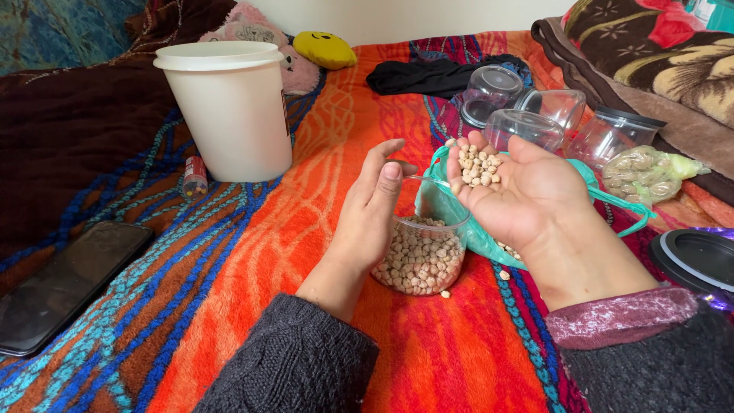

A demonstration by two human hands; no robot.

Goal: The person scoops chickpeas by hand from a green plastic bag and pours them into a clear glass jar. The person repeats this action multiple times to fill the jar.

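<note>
While the right hand lies palm up with its fingers loosely cupped around a small heap of chickpeas, the left hand steadies a clear jar (already most of the way full of the same peas), fingers together against its side. The jar stands on the striped orange blanket, touching a green plastic bag. Empty clear jars lie behind, a white bucket well to the left.
</note>
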